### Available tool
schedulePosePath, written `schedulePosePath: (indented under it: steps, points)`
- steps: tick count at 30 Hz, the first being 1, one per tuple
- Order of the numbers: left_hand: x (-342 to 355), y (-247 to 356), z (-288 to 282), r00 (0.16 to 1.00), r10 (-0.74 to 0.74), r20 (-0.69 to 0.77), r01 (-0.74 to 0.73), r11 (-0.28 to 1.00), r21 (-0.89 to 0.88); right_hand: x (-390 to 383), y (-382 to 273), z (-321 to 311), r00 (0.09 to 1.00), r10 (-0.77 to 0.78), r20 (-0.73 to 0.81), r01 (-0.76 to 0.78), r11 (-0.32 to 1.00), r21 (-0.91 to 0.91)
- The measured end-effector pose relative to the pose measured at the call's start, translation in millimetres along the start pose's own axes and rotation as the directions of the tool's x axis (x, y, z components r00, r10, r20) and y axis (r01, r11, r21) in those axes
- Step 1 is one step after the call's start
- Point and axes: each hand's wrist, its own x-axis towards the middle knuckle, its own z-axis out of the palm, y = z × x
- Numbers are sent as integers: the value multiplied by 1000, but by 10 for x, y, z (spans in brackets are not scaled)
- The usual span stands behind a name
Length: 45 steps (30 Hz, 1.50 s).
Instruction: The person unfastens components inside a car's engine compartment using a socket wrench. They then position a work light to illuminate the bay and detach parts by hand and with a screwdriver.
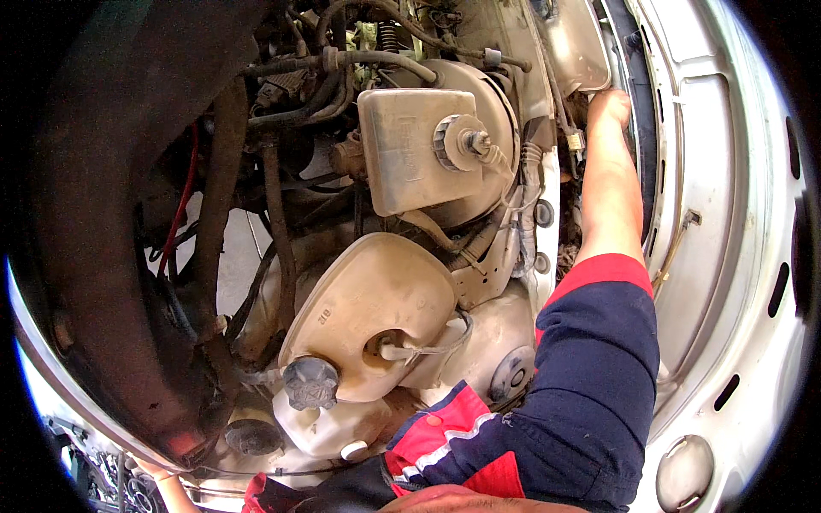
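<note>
We see the brake fluid reservoir (416, 154) at upper centre, the coolant tank (368, 312) below it, its cap (310, 382) at lower left. Right hand (609, 107) sits upper right, beside the open hood's underside (727, 214).

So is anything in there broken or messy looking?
Nothing looks broken or spilled. The cream plastic coolant tank and the square cream fluid reservoir are stained brown with grime, and the black hoses are dusty. The right hand reaches deep beside the white metal body panel, fingers hidden.
</note>
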Motion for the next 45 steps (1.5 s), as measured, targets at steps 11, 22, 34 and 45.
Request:
schedulePosePath:
  steps: [11,22,34,45]
  points:
    - [-130,107,9,998,-23,-50,21,999,-29,22,-32,-12,998,-55,9,55,998,-38]
    - [-183,103,151,996,-58,-73,53,996,-74,167,0,165,954,295,59,-301,924,236]
    - [-123,254,240,992,-75,-99,65,993,-101,-95,-38,-119,999,43,-15,-41,991,130]
    - [-100,310,341,987,-106,-119,90,988,-128,-50,-42,-169,990,95,105,-120,955,271]
